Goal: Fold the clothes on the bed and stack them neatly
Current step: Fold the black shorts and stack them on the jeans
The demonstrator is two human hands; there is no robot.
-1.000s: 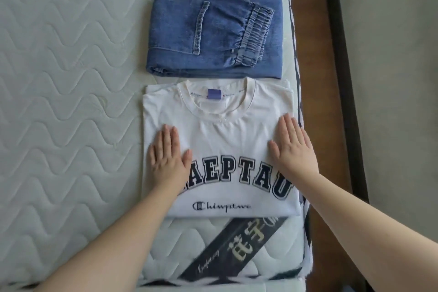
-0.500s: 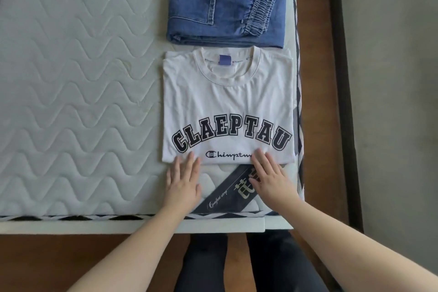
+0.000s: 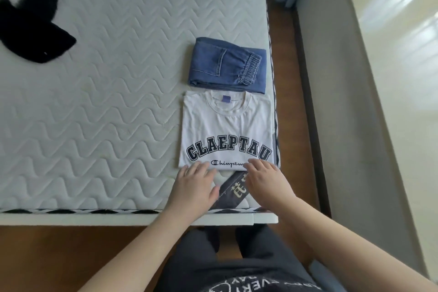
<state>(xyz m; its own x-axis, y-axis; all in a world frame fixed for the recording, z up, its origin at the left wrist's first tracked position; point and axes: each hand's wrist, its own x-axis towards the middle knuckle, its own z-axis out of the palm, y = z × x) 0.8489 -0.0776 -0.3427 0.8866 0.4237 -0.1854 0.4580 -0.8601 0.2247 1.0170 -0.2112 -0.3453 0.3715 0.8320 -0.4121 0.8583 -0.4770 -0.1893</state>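
A folded white T-shirt (image 3: 227,128) with dark block letters lies near the right edge of the mattress (image 3: 106,106). Folded blue jeans (image 3: 227,66) lie just beyond its collar. My left hand (image 3: 193,187) rests flat at the shirt's near left corner, fingertips touching the hem. My right hand (image 3: 266,182) lies flat at the near right corner, fingers on the hem. Both hands partly cover a dark label strip (image 3: 233,191) on the mattress. A black fuzzy garment (image 3: 30,28) lies unfolded at the far left.
The quilted mattress ends at a patterned border and white bed frame (image 3: 118,218) close to me. A wooden floor strip (image 3: 291,102) and a grey wall run along the right. My dark-clothed legs stand below the frame.
My hands slid from the shirt's middle down to its near hem. The view pulled back, bringing the black garment and the bed's near edge into sight.
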